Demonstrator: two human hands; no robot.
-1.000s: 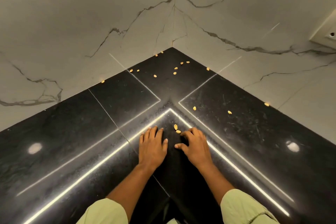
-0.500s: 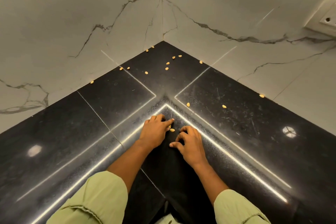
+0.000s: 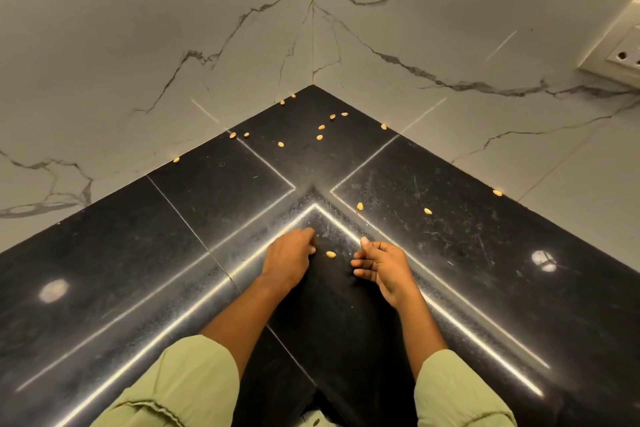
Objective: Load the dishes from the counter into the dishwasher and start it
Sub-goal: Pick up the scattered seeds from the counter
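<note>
Left hand [image 3: 289,258] knuckles-up on the black corner surface [image 3: 138,253], fingertips curled down; impossible to tell whether pinching anything. Right hand [image 3: 384,267] just beside, loosely cupped, palm inward, released. One seed [image 3: 330,254] between them, more seeds [image 3: 322,127] scattered toward marble walls [image 3: 138,28]. Socket [image 3: 620,52] at right.

Glossy black corner counter [image 3: 207,218], strewn with small pale seeds [image 3: 330,254]
</note>
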